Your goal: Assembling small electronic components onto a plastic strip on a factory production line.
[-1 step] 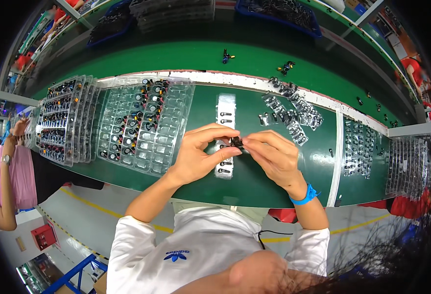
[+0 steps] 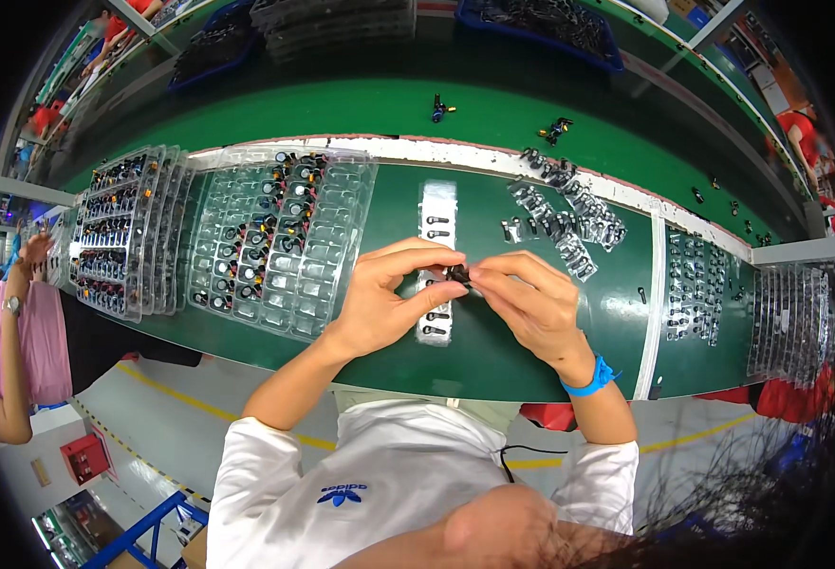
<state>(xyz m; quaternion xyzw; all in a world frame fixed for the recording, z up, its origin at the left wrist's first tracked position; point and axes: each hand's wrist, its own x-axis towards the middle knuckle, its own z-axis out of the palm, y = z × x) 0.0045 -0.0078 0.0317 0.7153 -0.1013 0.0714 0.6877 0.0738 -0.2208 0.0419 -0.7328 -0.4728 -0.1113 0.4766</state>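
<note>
Above the narrow clear strip, my left hand and my right hand meet fingertip to fingertip. Between them is a small dark part, mostly covered by my fingers, so its kind does not show. My left thumb and forefinger pinch it from one side; my right fingers grip its other end. Several small black parts lie in a row along the strip, partly hidden behind my hands. A blue band circles my right wrist.
Left stand a partly filled clear blister tray and stacked filled trays. Clear packs of black parts lie at the right, past them a white divider strip and more trays. A co-worker's hand shows far left.
</note>
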